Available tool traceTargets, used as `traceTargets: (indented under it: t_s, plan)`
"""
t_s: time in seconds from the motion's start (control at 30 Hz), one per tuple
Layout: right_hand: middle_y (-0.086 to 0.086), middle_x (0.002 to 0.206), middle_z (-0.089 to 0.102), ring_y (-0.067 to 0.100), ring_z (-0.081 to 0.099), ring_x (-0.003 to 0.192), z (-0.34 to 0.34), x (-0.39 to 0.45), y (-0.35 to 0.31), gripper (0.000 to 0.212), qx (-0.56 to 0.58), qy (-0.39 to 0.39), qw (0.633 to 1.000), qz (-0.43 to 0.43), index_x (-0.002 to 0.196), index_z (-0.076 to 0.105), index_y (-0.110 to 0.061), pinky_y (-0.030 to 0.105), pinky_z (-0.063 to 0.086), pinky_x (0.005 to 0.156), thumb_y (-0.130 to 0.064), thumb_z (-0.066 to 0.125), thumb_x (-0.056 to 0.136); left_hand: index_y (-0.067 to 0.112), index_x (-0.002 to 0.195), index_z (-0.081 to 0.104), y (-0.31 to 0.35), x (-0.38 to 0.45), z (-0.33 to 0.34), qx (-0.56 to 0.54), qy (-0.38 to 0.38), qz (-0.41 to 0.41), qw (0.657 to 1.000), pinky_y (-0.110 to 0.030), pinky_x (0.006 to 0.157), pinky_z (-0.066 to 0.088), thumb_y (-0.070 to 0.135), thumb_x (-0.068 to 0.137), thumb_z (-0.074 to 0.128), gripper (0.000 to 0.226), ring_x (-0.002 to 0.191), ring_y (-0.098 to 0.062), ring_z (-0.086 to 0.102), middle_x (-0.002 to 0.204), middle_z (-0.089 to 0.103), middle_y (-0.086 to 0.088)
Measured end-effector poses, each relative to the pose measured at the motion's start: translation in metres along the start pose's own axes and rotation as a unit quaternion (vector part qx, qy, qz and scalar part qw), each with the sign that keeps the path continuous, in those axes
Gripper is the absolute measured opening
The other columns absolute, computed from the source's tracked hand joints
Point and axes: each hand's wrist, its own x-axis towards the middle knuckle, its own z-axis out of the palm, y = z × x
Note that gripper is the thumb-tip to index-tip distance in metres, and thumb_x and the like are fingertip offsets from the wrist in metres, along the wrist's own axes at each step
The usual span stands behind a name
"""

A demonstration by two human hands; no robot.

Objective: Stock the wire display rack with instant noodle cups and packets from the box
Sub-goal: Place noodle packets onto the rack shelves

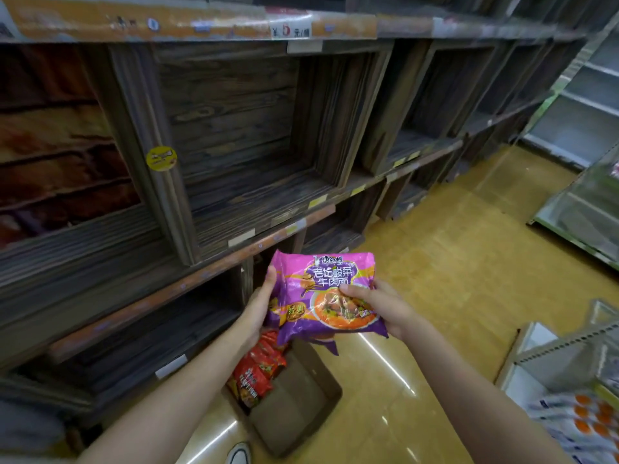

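A purple instant noodle packet (326,296) sits between both hands, held in the air above the cardboard box (294,396). The left hand (259,308) grips its left edge, thumb along the side. The right hand (382,304) pinches the right edge, thumb pressed on the printed front. Directly below the hands, red noodle packets (259,370) lie in the box's left end. Beyond the hands stand dark wooden shelves (234,145); under them is a glossy yellow floor (452,262).

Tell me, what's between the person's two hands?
A purple noodle packet, gripped by the left hand and right hand at its sides, seen in the head view.
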Motion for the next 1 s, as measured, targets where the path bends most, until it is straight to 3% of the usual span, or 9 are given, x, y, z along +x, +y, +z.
traceTargets:
  t_s: [0.03, 0.13, 0.2, 0.3, 0.37, 0.53, 0.73, 0.9, 1.0]
  plan:
    - [0.012, 0.099, 0.073, 0.027, 0.072, 0.084, -0.010, -0.006, 0.002, 0.057, 0.032, 0.006, 0.999, -0.010, 0.120, 0.056, -0.008, 0.040, 0.058, 0.077, -0.021, 0.080, 0.070, 0.022, 0.112, 0.063, -0.003, -0.004, 0.007, -0.012, 0.013, 0.003, 1.000, -0.043, 0.092, 0.051, 0.082, 0.052, 0.062, 0.085, 0.094, -0.026, 0.070, 0.102, 0.073, -0.009]
    - [0.017, 0.094, 0.072, 0.024, 0.072, 0.067, -0.047, -0.024, 0.009, 0.046, 0.133, 0.038, 0.989, -0.049, 0.119, 0.054, 0.001, 0.034, 0.058, 0.058, -0.007, 0.072, 0.077, 0.014, 0.107, 0.065, -0.010, -0.016, 0.034, -0.033, 0.057, 0.027, 0.997, -0.038, 0.081, 0.056, 0.038, 0.078, 0.071, 0.039, 0.075, -0.022, 0.072, 0.089, 0.074, -0.009]
    - [0.020, 0.098, 0.069, 0.023, 0.071, 0.062, -0.073, -0.035, 0.014, 0.050, 0.178, 0.066, 0.980, -0.060, 0.122, 0.049, 0.002, 0.032, 0.057, 0.052, -0.005, 0.072, 0.078, 0.012, 0.107, 0.065, -0.013, -0.025, 0.051, -0.029, 0.080, 0.039, 0.996, -0.040, 0.081, 0.055, 0.024, 0.080, 0.072, 0.031, 0.076, -0.024, 0.070, 0.092, 0.074, -0.012]
    - [0.018, 0.100, 0.069, 0.023, 0.071, 0.062, -0.102, -0.051, 0.024, 0.050, 0.204, 0.073, 0.974, -0.069, 0.123, 0.048, -0.004, 0.034, 0.058, 0.054, -0.006, 0.072, 0.079, 0.012, 0.111, 0.064, -0.019, -0.038, 0.076, -0.003, 0.097, 0.063, 0.993, -0.041, 0.081, 0.056, 0.021, 0.078, 0.074, 0.036, 0.084, -0.026, 0.069, 0.097, 0.073, -0.011]
    - [0.015, 0.093, 0.071, 0.023, 0.071, 0.062, -0.115, -0.061, 0.033, 0.048, 0.219, 0.070, 0.970, -0.073, 0.122, 0.051, -0.004, 0.034, 0.058, 0.055, -0.006, 0.071, 0.079, 0.018, 0.105, 0.065, -0.024, -0.047, 0.090, 0.010, 0.108, 0.080, 0.991, -0.032, 0.071, 0.055, 0.016, 0.078, 0.072, 0.028, 0.078, -0.020, 0.068, 0.093, 0.073, -0.006]
    - [0.016, 0.092, 0.073, 0.028, 0.072, 0.071, -0.132, -0.080, 0.050, 0.050, 0.232, 0.017, 0.968, -0.091, 0.119, 0.057, -0.002, 0.040, 0.059, 0.064, -0.007, 0.074, 0.072, 0.021, 0.107, 0.061, -0.037, -0.078, 0.110, 0.006, 0.132, 0.124, 0.983, -0.031, 0.070, 0.054, 0.010, 0.077, 0.073, 0.034, 0.080, -0.019, 0.069, 0.099, 0.071, -0.007]
    - [0.017, 0.101, 0.072, 0.030, 0.071, 0.084, -0.117, -0.097, 0.052, 0.040, 0.201, -0.066, 0.971, -0.110, 0.113, 0.061, -0.007, 0.039, 0.059, 0.070, -0.011, 0.073, 0.075, 0.024, 0.102, 0.060, -0.058, -0.118, 0.114, -0.045, 0.187, 0.141, 0.971, -0.018, 0.048, 0.051, 0.015, 0.084, 0.067, 0.020, 0.060, -0.006, 0.068, 0.087, 0.070, 0.002]
    - [0.014, 0.096, 0.074, 0.026, 0.072, 0.081, -0.075, -0.105, 0.052, 0.034, 0.175, -0.129, 0.970, -0.105, 0.108, 0.064, -0.010, 0.037, 0.060, 0.069, -0.019, 0.073, 0.076, 0.021, 0.112, 0.062, -0.069, -0.156, 0.100, -0.089, 0.229, 0.140, 0.959, -0.035, 0.072, 0.056, 0.024, 0.081, 0.070, 0.032, 0.080, -0.020, 0.069, 0.097, 0.073, -0.005]
    - [0.012, 0.100, 0.073, 0.028, 0.071, 0.089, -0.049, -0.109, 0.048, 0.040, 0.135, -0.166, 0.971, -0.105, 0.114, 0.061, -0.012, 0.044, 0.057, 0.081, -0.023, 0.074, 0.077, 0.020, 0.105, 0.064, -0.070, -0.175, 0.086, -0.091, 0.252, 0.147, 0.952, -0.034, 0.071, 0.056, 0.025, 0.082, 0.070, 0.025, 0.073, -0.017, 0.071, 0.087, 0.075, -0.002]
